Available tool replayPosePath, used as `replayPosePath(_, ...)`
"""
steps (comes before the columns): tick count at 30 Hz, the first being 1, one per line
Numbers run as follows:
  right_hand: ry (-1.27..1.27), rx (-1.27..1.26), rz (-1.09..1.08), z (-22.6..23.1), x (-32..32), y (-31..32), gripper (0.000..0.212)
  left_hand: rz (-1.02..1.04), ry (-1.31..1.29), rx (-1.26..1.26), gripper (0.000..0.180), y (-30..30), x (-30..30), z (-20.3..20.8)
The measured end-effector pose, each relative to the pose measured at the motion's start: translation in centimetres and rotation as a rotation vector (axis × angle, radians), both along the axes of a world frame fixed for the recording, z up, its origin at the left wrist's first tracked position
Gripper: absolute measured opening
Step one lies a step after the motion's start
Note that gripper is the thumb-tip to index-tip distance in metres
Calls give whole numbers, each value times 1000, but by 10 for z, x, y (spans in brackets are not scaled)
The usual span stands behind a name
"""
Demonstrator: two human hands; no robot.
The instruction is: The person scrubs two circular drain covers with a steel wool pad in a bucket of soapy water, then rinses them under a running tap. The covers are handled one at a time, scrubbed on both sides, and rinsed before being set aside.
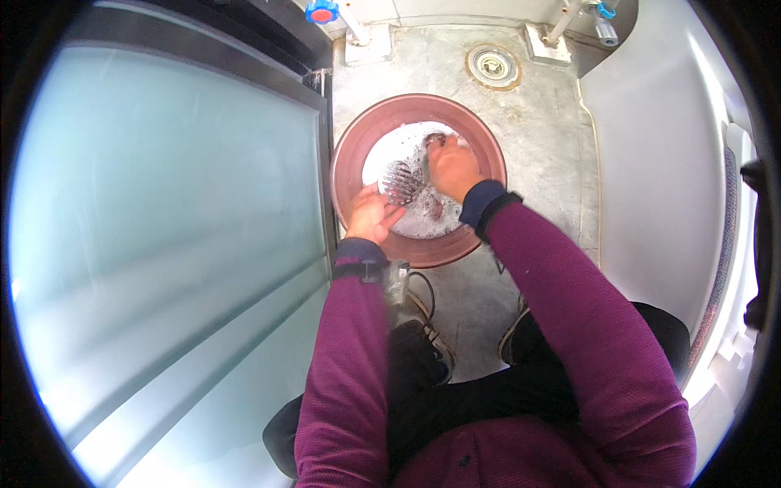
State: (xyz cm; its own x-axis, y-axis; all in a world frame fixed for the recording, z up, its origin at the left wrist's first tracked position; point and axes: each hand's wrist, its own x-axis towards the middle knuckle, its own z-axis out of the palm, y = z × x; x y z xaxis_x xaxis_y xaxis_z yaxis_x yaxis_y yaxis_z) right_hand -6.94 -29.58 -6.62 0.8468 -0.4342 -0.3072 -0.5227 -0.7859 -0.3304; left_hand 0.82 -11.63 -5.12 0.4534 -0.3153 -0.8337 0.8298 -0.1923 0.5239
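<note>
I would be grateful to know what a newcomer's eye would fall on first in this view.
Most likely the round brown basin of white suds on the grey floor, just above the picture's centre. Within its rim, the left hand is at a dark ribbed thing, with the right hand farther right. The blue-and-red tap handle stands out at the top edge.

Dark ribbed piece [400, 184] among suds [386, 150] in brown basin [355, 146].
</note>
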Motion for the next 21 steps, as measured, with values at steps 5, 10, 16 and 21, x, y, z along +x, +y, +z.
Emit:
replayPosePath(5, -307, 1023, -523, -2, 14, 48, 32, -83, -27, 1, 37, -4, 0, 4)
replayPosePath(10, -373, 365, 160, -6, 20, 32, 21, -35, 22, 48, 40, -4, -3, 2)
replayPosePath(16, -214, 111, -33, -16, 9, -25, 23, -99, -180, 94, 35, 6, 8, -2)
replayPosePath(21, -67, 143, 64, -3, 5, -32, 29, -380, -697, 111, 26, 10, 16, -14)
